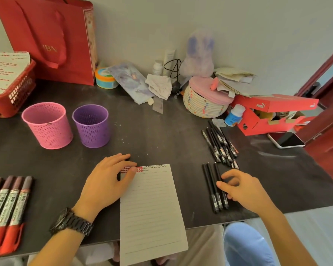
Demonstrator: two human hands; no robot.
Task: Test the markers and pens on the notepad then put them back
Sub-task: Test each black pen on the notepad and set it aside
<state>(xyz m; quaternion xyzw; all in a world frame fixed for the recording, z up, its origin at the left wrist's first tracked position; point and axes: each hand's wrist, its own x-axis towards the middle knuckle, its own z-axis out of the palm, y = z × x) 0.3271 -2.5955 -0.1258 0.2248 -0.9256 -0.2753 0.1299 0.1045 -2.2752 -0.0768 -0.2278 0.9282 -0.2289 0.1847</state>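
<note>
Black pens [210,187] beneath curled right hand [240,189]

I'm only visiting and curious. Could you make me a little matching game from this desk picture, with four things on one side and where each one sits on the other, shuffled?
Things:
1. notepad
2. phone
3. purple cup
4. three black pens

Places:
a. just in front of the red shoebox, far right
b. just right of the pink cup
c. under the right hand's curled fingers
d. pressed by the left hand, hanging over the table's near edge

Pairs: 1-d, 2-a, 3-b, 4-c
</note>
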